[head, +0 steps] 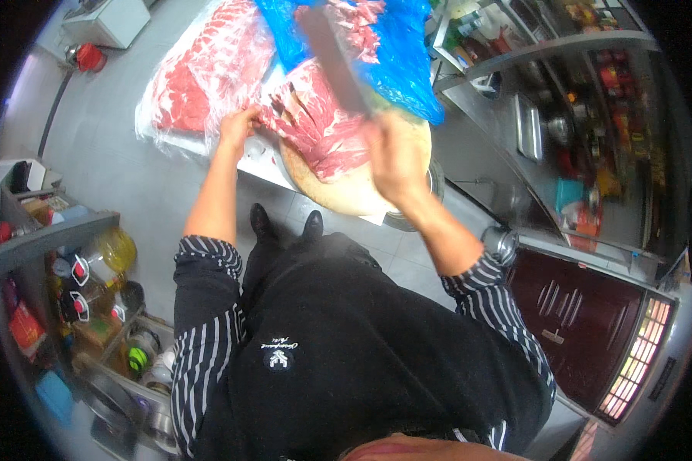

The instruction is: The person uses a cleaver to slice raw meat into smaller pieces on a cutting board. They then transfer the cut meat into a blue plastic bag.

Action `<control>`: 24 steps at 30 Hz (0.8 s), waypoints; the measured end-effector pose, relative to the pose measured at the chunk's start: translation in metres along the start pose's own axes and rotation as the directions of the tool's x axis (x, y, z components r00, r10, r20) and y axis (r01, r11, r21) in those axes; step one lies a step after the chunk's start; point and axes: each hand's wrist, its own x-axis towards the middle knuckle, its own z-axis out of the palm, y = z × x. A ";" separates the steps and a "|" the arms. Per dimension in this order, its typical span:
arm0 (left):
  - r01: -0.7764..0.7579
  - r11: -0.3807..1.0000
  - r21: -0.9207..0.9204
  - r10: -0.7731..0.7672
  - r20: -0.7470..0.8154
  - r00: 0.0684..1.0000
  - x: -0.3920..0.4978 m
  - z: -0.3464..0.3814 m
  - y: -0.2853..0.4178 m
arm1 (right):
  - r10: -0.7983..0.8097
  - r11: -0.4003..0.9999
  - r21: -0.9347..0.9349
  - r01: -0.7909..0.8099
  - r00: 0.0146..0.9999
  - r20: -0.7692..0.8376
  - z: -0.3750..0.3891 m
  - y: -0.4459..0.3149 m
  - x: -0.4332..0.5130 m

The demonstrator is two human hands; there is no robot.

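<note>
A piece of raw red meat [317, 127] lies on a round cutting board [352, 199]. My left hand [239, 128] pinches its left edge, just off the board. In my right hand [393, 164] is a cleaver [335, 60], blurred, its broad dark blade raised over the meat and pointing away from me; the handle is hidden in my fist. Beyond the board, cut meat pieces [362, 29] lie on a blue plastic bag [406, 75]. At the left, a large slab of raw ribbed meat [193, 86] lies partly under clear plastic film.
The board sits by the edge of a white table [268, 173]. Metal shelving [559, 43] with containers stands at the right, and a shelf [52, 242] with large bottles at the left. A red bucket [90, 57] is on the floor at the upper left.
</note>
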 end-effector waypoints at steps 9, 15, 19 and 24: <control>-0.036 0.988 0.148 0.032 0.034 0.999 0.005 -0.012 -0.009 | 0.239 0.971 -0.126 -0.205 0.891 0.387 0.062 -0.004 -0.026; -0.133 0.983 0.124 0.133 0.006 0.991 0.007 0.011 0.014 | 0.231 0.971 -0.053 -0.233 0.862 0.451 0.150 0.118 -0.094; -0.138 0.989 -0.051 0.138 -0.005 0.990 0.000 0.015 0.010 | 0.279 0.934 0.098 -0.343 0.874 0.398 0.126 0.091 -0.080; -0.102 0.993 -0.066 0.101 -0.018 0.995 -0.004 0.005 -0.001 | 0.186 0.972 0.096 -0.215 0.951 0.248 0.025 0.019 -0.019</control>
